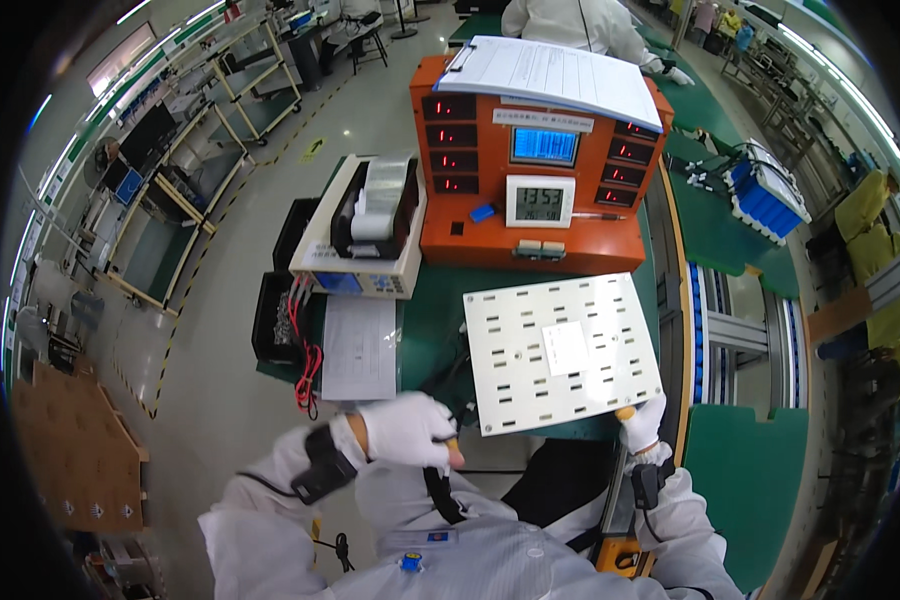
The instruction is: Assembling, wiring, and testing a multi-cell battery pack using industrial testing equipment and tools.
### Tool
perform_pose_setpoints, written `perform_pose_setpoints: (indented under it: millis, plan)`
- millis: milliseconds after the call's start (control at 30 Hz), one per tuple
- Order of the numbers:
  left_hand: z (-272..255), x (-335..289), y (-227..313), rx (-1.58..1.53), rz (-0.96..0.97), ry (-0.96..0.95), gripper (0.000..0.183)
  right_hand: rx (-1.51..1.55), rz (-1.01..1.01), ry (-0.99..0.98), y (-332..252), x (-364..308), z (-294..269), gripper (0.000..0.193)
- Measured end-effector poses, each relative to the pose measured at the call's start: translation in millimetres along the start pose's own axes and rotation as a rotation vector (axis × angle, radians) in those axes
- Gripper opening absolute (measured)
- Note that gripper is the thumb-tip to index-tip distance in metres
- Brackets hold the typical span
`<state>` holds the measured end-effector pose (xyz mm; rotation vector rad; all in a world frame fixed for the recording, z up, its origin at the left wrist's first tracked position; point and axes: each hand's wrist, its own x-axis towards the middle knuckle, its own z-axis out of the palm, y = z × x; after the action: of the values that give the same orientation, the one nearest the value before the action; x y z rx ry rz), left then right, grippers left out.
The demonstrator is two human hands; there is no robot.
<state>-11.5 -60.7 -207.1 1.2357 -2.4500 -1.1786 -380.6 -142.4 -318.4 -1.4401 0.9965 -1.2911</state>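
A white rectangular panel with rows of small slots is tilted over the front of the green bench, a blank-looking label stuck near its middle. My right hand, in a white glove with bare fingertips, grips the panel's near right corner, thumb on top. Left of the panel and apart from it, my left hand is gloved the same way, its fingers curled in. Whatever those fingers hold, if anything, is hidden. Just below them a black strap hangs in front of my lap.
Behind the panel stands an orange test box with red displays, a clipboard on top. To its left are a bench meter, red leads, a sheet in a sleeve and black bins. A roller conveyor runs right.
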Motion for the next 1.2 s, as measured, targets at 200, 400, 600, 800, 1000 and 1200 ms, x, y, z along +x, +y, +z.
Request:
perform_pose_setpoints:
  millis: [200,400,600,800,1000,1200]
  plan:
    - [61.0,39.5,-3.0,0.466,-0.279,0.491,0.041,0.014,0.003,0.056,-2.4,9.1,1.3,0.093]
    - [29.5,65.0,13.8,0.135,-0.198,0.767,0.04,0.15,0.009,0.142,-16.5,40.7,15.8,0.09]
    - [-18.1,75.7,8.8,-0.03,-0.086,0.831,0.061,0.102,0.166,0.13,-67.2,88.9,27.6,0.048]
    - [-20.9,62.6,20.7,-0.288,-0.071,0.826,0.057,0.018,0.266,0.205,-95.3,57.9,35.6,0.052]
    - [-6.2,51.0,25.5,-0.303,-0.076,0.794,0.059,-0.149,0.211,0.18,-98.4,37.2,34.9,0.044]
    - [-4.9,36.4,24.8,-0.297,-0.167,0.621,0.056,-0.371,0.215,0.118,-116.0,24.9,40.2,0.047]
